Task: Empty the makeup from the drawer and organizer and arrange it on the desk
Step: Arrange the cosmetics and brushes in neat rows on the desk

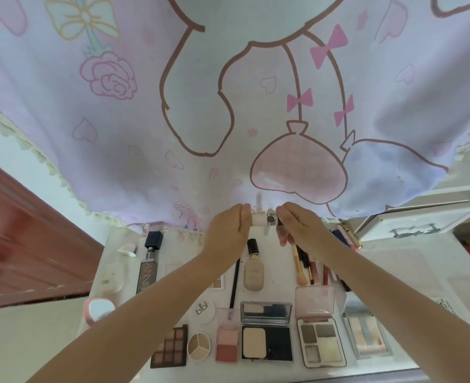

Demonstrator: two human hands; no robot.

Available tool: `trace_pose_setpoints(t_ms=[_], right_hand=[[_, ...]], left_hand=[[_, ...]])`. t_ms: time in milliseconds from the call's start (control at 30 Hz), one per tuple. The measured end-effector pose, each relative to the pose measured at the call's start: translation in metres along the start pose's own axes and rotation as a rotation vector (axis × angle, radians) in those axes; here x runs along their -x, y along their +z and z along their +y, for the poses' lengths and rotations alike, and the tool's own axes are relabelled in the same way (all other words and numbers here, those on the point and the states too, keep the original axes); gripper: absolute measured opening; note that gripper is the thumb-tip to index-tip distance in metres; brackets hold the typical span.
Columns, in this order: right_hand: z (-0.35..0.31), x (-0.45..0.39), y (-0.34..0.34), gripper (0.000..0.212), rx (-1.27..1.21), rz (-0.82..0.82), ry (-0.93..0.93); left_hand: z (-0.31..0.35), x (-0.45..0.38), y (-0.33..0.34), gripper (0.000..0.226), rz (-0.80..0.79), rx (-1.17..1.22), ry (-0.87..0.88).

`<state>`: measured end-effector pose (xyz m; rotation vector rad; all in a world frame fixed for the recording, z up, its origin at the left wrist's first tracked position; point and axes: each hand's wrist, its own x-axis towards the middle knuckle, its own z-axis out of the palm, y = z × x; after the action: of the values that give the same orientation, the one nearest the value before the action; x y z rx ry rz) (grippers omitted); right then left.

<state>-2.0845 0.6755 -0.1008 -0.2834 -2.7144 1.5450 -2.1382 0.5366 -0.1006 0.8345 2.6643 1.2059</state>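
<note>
my left hand [228,230] and right hand [300,230] pinch the ends of a small white tube [264,220], held level above the far edge of the worktop [380,261]; palettes [267,331] lie open near me

The tall dark-grey rectangular bottle with a black cap [147,268] carries pale lettering along its side that reads "UNNY". The small round white plastic compact [204,311] bears grey letters, seemingly "blbl", seen upside down.

We see two bare forearms, no sleeves, no rings or watch on left hand [229,230] or right hand [301,230].
</note>
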Motion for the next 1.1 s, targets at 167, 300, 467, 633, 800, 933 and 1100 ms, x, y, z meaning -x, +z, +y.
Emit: trace_pose_setpoints(t_ms=[167,300,467,633,800,933,1100], right_hand=[[0.006,0.000,-0.016,0.010,-0.038,-0.071,-0.046],[0.011,-0.004,-0.022,0.042,-0.224,-0.211,0.014],[0.015,-0.007,-0.016,0.012,-0.108,-0.121,0.030],[0.021,-0.010,-0.019,0.039,-0.225,-0.143,0.006],[0.016,-0.009,-0.015,0.018,-0.052,-0.154,0.043],[0.019,-0.009,-0.018,0.031,-0.159,-0.120,0.001],[0.012,-0.008,-0.018,0.014,-0.168,-0.150,0.061]], left_hand=[[-0.006,-0.005,-0.006,0.018,-0.111,0.046,-0.034],[-0.014,-0.005,-0.005,0.016,-0.066,0.133,-0.114],[-0.016,-0.001,0.005,0.015,-0.092,0.231,-0.144],[-0.019,-0.002,0.008,0.023,-0.081,0.332,-0.180],[-0.019,0.000,0.014,0.025,-0.090,0.339,-0.168],[-0.022,0.000,0.014,0.025,-0.077,0.384,-0.208],[-0.021,-0.001,0.015,0.025,-0.065,0.374,-0.198]])
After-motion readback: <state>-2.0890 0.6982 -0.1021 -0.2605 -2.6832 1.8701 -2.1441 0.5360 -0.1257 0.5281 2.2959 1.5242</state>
